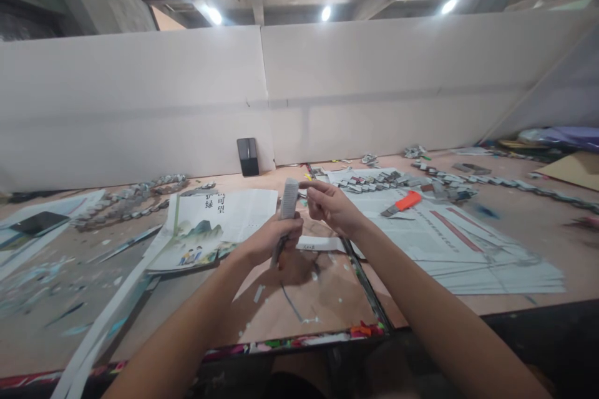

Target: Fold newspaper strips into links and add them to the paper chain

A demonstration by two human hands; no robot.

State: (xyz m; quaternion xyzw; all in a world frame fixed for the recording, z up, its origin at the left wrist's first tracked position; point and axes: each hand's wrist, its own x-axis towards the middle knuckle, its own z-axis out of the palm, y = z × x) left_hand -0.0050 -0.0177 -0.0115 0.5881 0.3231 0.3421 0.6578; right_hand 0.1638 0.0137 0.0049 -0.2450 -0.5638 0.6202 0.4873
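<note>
Upright above the middle of the table, a narrow grey-white bundle of what looks like folded paper (289, 199) is gripped in my left hand (281, 234), its lower end sticking out below the fingers. Just right of its top, my right hand (332, 206) has its fingers curled together near the bundle; whatever they may pinch is too small to name. A white printed paper strip (321, 243) lies on the table beneath my hands. To the left rests a newspaper sheet (201, 230) with a mountain picture.
An orange-handled cutter (407, 201) lies on stacked newspaper sheets (486, 271) at the right. Folded-paper chains (131, 199) lie on both sides. A phone (248, 157) leans on the white partition (140, 93); another dark device (40, 223) is at far left. Paper scraps dot the table (337, 318).
</note>
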